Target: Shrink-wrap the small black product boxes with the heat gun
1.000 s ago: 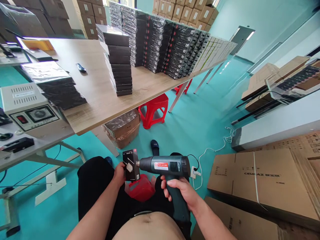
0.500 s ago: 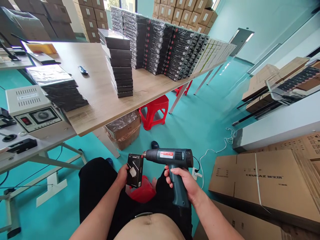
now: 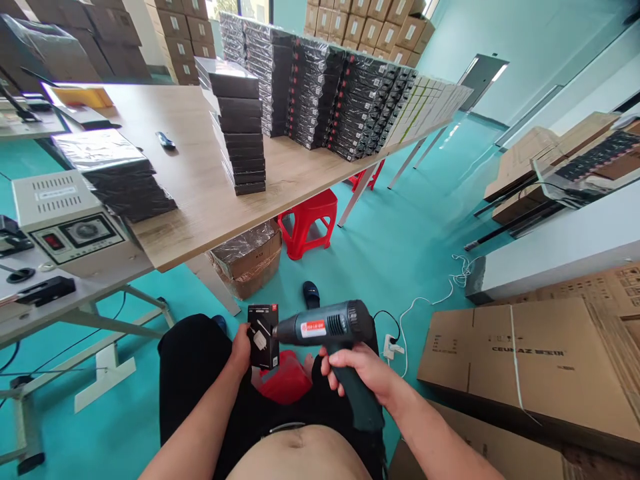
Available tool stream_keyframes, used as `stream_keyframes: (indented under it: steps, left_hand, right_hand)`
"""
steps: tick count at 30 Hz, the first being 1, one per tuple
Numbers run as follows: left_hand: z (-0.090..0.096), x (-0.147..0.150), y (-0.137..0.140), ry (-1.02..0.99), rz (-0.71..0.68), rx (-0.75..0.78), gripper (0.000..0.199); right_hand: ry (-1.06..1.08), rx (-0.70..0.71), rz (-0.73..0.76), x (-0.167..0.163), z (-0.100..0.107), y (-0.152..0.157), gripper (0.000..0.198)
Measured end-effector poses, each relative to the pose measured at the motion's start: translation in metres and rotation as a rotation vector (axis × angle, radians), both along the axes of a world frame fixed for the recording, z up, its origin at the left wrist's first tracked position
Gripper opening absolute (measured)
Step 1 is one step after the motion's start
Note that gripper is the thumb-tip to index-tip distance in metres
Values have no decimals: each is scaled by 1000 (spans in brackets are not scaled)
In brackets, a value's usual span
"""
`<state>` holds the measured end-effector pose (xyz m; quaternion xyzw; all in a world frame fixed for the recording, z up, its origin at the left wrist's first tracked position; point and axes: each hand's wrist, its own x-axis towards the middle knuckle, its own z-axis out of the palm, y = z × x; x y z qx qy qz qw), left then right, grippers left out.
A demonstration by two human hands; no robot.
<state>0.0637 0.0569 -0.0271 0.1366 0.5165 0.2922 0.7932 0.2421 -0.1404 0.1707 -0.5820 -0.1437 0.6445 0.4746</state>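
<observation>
My left hand grips a small black product box by its left edge. A white charger and a cable are printed on its front, which faces up toward me. My right hand is wrapped around the handle of a dark heat gun with a red and white label. The gun's nozzle points left, at the right part of the box's front, close to it. I cannot tell whether nozzle and box touch. Both hands are above my lap, over a red seat.
A wooden table ahead bears a tall stack of black boxes and long rows of wrapped boxes. A control unit stands left. Cartons fill the right. A red stool and power strip are on the floor.
The heat gun has moved left and slightly down, its nozzle now in front of the box's face instead of by its upper right corner. The box has turned and shifted slightly left.
</observation>
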Motion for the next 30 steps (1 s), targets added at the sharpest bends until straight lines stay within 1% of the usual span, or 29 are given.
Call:
stream_keyframes:
  steps: [2,4,6,9,11,12,14,16,17,18,19,21,23,25,30]
  left_hand:
    - [-2,0,2,57,25,29,22]
    - [-4,0,3,101,41,67,25]
    - [-7,0,3,122,43,102,27]
    - [-10,0,4,160,30,135,28]
    - [-10,-1,4,173,22,126,30]
    - [-10,-2,5,168,26,116,31]
    - [-9,-4,6,153,55,98,32]
    - [-7,-5,7,143,104,95,31]
    - [-7,-5,8,146,127,95,30]
    - [-7,-5,8,153,146,96,30]
    - [-8,-5,9,160,159,96,30]
    - [-9,-5,10,156,176,99,32]
    - [-9,-4,11,137,186,106,32]
    - [-8,-3,11,122,186,116,33]
    - [3,-4,10,107,170,120,36]
  right_hand:
    - [-6,-43,149,0,2,-8,25]
    - [-13,-43,216,-1,2,-9,24]
    - [-34,-10,165,-2,2,1,25]
    - [-59,64,-11,-3,3,25,29]
    - [-70,90,-63,-3,6,36,31]
    - [-79,89,-38,-3,8,37,30]
    - [-100,59,103,-4,11,30,25]
    - [-106,7,273,-6,11,15,20]
    - [-99,-18,327,-7,11,6,19]
    - [-90,-38,350,-9,9,-2,20]
    - [-80,-51,344,-10,8,-8,22]
    - [-74,-55,276,-14,4,-17,23]
    - [-80,-46,189,-17,0,-21,21]
    - [-73,-43,133,-21,-3,-20,20]
    - [-21,-45,74,-25,-10,-23,24]
